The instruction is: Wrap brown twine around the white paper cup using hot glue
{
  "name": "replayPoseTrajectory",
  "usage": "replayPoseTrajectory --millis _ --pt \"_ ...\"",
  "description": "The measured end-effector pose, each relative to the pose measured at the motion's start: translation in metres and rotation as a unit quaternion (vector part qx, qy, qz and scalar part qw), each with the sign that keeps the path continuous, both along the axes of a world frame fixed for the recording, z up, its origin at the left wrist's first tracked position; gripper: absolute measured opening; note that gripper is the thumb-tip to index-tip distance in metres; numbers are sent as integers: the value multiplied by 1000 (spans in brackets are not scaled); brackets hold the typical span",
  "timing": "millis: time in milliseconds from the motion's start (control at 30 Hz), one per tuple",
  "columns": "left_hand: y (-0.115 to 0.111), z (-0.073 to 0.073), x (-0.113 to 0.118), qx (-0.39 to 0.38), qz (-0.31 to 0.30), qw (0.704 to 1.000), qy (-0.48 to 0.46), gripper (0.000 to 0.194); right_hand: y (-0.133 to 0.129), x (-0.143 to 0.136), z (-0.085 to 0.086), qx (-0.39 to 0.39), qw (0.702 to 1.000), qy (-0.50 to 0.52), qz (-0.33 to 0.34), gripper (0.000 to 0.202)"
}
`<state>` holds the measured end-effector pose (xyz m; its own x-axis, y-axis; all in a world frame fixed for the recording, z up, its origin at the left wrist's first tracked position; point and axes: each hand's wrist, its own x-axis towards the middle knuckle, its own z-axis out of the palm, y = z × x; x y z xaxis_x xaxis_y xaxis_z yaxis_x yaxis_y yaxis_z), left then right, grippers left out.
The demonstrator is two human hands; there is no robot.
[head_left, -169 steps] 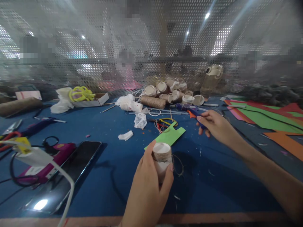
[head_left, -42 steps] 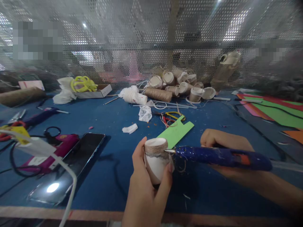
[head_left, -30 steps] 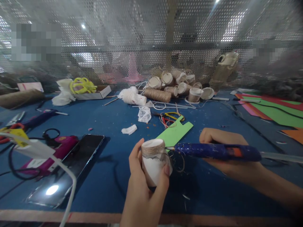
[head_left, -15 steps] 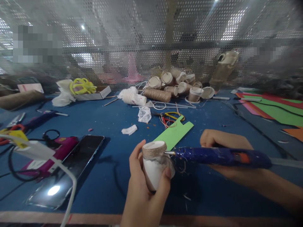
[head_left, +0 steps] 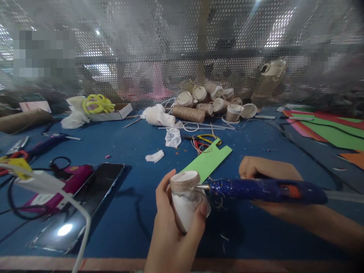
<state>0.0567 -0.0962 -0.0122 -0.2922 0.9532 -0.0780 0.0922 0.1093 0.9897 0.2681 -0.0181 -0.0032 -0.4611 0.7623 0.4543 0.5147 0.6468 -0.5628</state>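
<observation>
Near the bottom centre, my left hand is wrapped round a white paper cup, thumb on its right side and fingers on its left. Brown twine circles the cup just below its upward-facing end, with greyish gauzy material under it. On the right, my right hand grips a dark blue glue gun, which hides part of the fingers. The gun's metal tip points left and meets the cup's side at the lower edge of the twine.
A green paper piece lies behind the cup, near yellow-handled scissors. Twine-wrapped cups are piled at the back. A phone and magenta tool lie left; coloured sheets lie right.
The glue gun's tip has shifted slightly left and down along the cup, and the cup is tilted a little differently. Both hands keep their holds.
</observation>
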Motion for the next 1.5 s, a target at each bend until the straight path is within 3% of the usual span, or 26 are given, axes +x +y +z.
replayPoseTrajectory --millis 333,633,833,1500 --pt "-1 6 2 4 24 999 -31 69 1 1 2 -37 999 -5 -40 25" --pt "0 -1 -1 9 5 1000 -27 75 -2 -2 3 -20 1000 9 -9 24" --pt "-3 3 1 23 18 999 18 62 -2 0 3 -41 999 14 -20 23" --pt "-2 -5 -6 13 -4 997 -71 69 1 -3 5 -61 998 26 -14 26"
